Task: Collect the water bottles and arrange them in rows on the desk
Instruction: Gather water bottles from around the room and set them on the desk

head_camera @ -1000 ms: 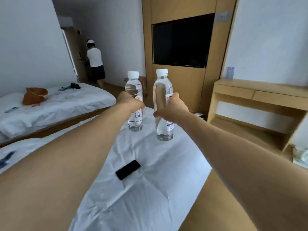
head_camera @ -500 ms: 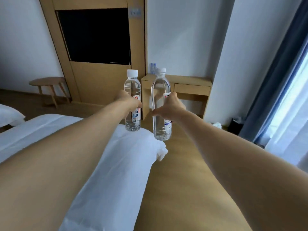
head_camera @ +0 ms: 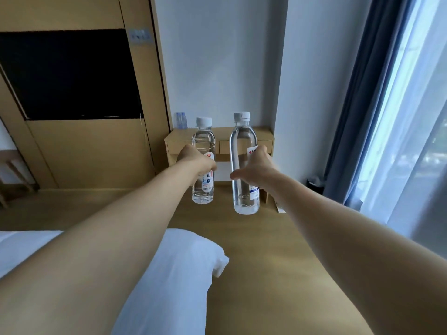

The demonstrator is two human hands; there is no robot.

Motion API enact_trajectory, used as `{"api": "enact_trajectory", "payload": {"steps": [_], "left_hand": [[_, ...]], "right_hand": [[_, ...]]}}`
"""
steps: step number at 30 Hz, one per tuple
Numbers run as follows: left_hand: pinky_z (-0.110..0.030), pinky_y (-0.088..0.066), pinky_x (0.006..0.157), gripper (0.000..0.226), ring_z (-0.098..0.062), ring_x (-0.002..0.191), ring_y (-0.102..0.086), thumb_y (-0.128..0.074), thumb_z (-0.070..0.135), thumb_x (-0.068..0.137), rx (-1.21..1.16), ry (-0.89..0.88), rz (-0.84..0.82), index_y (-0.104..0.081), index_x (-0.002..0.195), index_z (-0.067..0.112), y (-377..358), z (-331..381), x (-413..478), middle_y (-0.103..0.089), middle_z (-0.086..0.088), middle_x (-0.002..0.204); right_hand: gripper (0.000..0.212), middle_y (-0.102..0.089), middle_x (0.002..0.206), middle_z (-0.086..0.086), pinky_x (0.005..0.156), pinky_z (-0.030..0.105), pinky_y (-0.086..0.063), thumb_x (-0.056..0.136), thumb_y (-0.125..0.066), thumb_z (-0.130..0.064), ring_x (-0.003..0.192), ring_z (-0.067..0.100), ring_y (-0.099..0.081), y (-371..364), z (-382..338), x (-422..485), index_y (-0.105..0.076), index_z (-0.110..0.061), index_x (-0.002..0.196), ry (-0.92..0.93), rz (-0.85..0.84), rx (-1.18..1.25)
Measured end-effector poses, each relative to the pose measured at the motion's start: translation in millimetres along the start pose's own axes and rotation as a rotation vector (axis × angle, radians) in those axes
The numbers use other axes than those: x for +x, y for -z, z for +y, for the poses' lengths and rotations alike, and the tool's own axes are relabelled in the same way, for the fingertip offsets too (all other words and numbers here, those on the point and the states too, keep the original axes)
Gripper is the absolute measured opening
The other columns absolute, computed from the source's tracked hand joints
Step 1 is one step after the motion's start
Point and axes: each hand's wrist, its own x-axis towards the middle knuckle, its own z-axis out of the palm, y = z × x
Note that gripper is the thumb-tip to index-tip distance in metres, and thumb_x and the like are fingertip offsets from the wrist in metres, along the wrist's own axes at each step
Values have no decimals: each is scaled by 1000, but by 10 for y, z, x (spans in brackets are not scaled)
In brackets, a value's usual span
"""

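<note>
Hotel-type room, wood floor (head_camera: 254, 262), white walls.

- Left hand (head_camera: 197, 163): fingers wrapped round the middle of the shorter bottle (head_camera: 203, 141). Held upright in the air, white cap on, clear liquid inside, red-and-white label partly covered by the hand.
- Right hand (head_camera: 256, 169): fingers and thumb curled round the taller bottle (head_camera: 243, 141) at mid-height. Upright, white cap on, clear contents; fill level hard to read. Its base hangs lower than the shorter one's.
- The two held bottles sit side by side, apart, not touching.
- Desk (head_camera: 264, 134): light wood, against the far wall, directly behind both bottles. Two small bottles (head_camera: 181, 120) stand at its back left corner; bluish, too blurred to judge contents. Most of the visible top is bare.
- Bed (head_camera: 188, 257): white-sheeted corner juts in at lower left, under the left forearm.
- Open floor runs from the bed corner to the desk.
- Blue curtain (head_camera: 358, 117) bounds the right side; dark bin (head_camera: 315, 186) at its foot, beside the desk. Wood wall panel (head_camera: 84, 153) to the left.
</note>
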Motion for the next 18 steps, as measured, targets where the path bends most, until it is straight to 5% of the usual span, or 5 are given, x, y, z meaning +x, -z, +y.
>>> {"api": "enact_trajectory", "payload": {"steps": [11,15,18], "left_hand": [[-35,-48,79,57,-31,111,-58,-76,8,78,-26,-14,-40,-45,125,6,-825,349,1683,-55,-12,115],[-36,-50,82,56,-31,110,-58,-76,8,78,-46,0,-17,-45,124,5,-1205,606,2437,-56,-13,118],[-35,-48,81,58,-31,111,-57,-76,8,78,-67,19,-4,-44,126,5,-1463,768,2970,-55,-13,119]], "right_hand": [[83,-51,90,2,60,29,-45,70,-81,-26,82,21,-56,-103,362,1871,-28,-10,132,-44,34,-22],[84,-54,109,6,82,37,-53,69,-83,-26,97,24,-58,-64,463,2765,-28,-11,131,-14,18,-37],[82,-55,117,7,80,33,-51,71,-82,-28,94,22,-53,-39,501,3395,-29,-11,131,8,10,-41]]}}
